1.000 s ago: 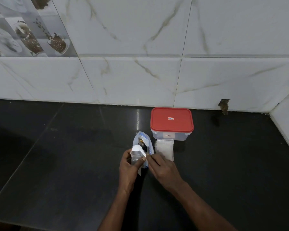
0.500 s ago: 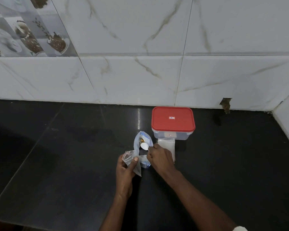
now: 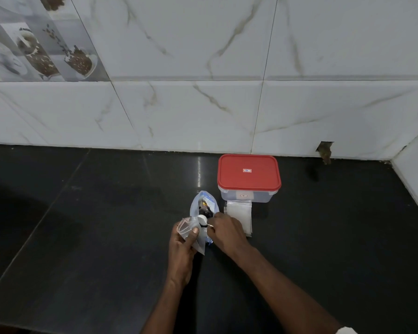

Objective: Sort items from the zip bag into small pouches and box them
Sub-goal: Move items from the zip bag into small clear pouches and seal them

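Head: spoon [image 3: 202, 219] at pouch [image 3: 188, 228] mouth.

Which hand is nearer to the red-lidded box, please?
Right. The right hand sits just in front of the box, beside the stack of pouches; the left hand is farther off, holding a small pouch.

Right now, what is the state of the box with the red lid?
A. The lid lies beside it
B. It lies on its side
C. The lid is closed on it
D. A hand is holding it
C: the red lid sits flat on the upright box, and neither hand touches it.
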Available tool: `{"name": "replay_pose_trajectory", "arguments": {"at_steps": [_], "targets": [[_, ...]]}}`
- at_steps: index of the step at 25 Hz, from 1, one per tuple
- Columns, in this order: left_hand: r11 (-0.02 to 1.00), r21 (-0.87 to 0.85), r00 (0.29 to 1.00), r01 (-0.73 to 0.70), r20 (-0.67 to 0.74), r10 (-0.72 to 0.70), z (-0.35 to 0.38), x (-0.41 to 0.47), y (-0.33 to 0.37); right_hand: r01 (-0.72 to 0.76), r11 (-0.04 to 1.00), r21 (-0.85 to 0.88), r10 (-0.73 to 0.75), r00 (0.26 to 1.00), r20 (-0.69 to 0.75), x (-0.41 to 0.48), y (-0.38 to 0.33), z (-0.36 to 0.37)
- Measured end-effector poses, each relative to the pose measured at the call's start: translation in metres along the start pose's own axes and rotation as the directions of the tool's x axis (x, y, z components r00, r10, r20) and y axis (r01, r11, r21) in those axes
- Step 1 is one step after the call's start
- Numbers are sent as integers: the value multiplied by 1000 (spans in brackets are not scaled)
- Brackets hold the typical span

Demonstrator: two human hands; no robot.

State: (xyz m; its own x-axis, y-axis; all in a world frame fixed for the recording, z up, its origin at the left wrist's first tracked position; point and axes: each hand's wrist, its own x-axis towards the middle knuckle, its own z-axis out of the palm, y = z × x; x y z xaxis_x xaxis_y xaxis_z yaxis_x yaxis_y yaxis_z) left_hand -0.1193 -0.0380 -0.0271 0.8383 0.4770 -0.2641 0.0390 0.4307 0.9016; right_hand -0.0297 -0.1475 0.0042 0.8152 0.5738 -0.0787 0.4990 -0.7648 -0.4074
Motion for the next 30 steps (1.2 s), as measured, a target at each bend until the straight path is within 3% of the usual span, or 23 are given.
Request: {"name": "replay_pose_trajectory", "arguments": {"at_steps": [4,6,12,14,17,21,24,27,30], "targets": [[1000,8,1000,13,12,-13,5,3,0,-42,996,84,44,999,-18,3,-2,-11],[1000,-9,1000,15,27,-15,8,4,0,-141,961,237,152,988,-29,6,1,-11],[983,181,999,-36,12,34,7,-2,5,-368,624,689,458,887,59,5,23,-17],[970,238,999,-43,-2,45,5,-3,7,-338,550,763,481,876,42,0,27,-22],[953,302,999,-39,-8,43,7,-1,10,-205,575,792,435,896,-84,-9,26,-37],[939,340,999,-42,-13,50,7,1,9,117,784,610,182,896,-405,-28,9,-44],[935,350,998,-60,3,63,7,1,8,309,941,141,-196,833,-517,-43,6,-25],[931,358,997,-73,14,72,8,-1,9,398,886,-238,-464,746,-478,-54,12,-6],[932,356,998,-66,24,62,8,0,9,420,871,-255,-489,693,-530,-58,12,2]]}}
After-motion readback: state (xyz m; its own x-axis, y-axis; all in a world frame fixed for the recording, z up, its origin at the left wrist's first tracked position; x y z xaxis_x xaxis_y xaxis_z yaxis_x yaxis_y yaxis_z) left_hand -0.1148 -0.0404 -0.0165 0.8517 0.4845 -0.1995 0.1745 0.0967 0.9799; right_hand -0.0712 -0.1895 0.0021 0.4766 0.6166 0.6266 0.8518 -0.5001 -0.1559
